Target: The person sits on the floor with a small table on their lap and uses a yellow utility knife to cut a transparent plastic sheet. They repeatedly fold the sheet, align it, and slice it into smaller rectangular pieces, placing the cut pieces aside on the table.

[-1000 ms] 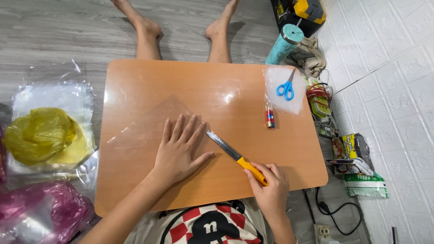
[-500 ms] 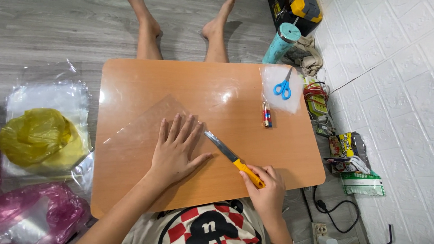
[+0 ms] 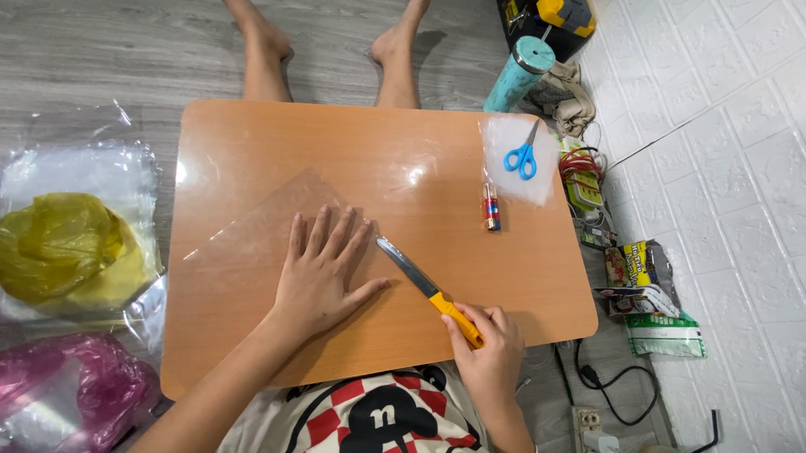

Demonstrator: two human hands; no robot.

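Left hand (image 3: 323,272) spread flat, fingers wide, pressing a clear plastic sheet (image 3: 247,230) on the wooden worktop (image 3: 399,144). Right hand (image 3: 488,351) gripping a yellow-handled knife (image 3: 425,290), blade just beside the left thumb. Blue scissors (image 3: 521,156) well apart, far right.

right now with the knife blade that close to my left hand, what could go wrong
The utility knife in your right hand has its blade tip close to the left hand pressing the clear plastic sheet; a slip could likely nick the thumb. The sheet looks slick on the wooden table, so it may shift mid-cut. Nothing visible lies under the sheet, so the blade might score the tabletop.
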